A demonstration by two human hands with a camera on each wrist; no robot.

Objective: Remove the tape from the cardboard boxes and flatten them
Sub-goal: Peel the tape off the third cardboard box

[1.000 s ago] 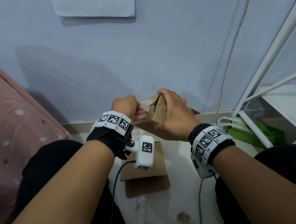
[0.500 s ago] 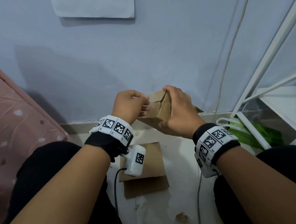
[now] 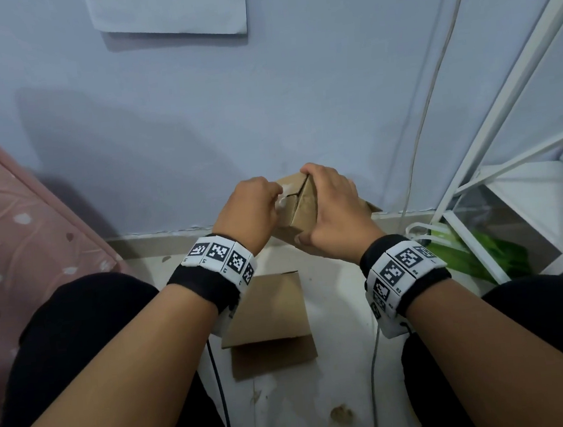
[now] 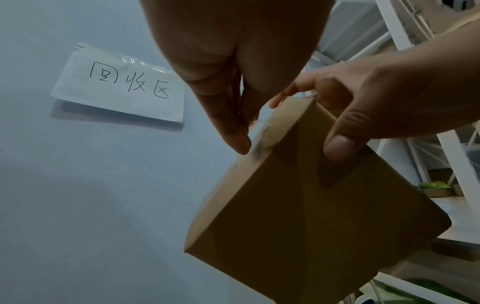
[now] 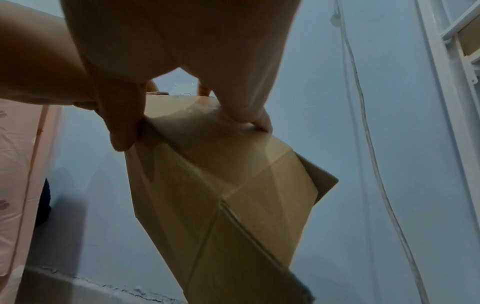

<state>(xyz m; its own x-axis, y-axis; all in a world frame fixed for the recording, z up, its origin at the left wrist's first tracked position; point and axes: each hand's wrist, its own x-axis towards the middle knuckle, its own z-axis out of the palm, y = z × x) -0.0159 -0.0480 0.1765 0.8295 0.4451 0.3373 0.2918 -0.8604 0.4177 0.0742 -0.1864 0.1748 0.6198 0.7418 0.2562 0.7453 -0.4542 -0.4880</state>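
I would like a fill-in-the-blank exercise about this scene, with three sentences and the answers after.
1. The right hand grips a brown ____ box.
2. The left hand pinches a strip of clear ____ at the box's edge.
3. A flattened box lies on the ____ between the person's knees.

Missing words: cardboard; tape; floor

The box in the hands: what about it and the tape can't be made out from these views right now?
- Tape: the left wrist view shows a clear strip at the left hand fingertips; its length is too faint to tell.
- Box far side: head view, hidden by the right hand.
- Box inside: no view shows it.
- Box lower corner: right wrist view, cut off by the bottom edge.
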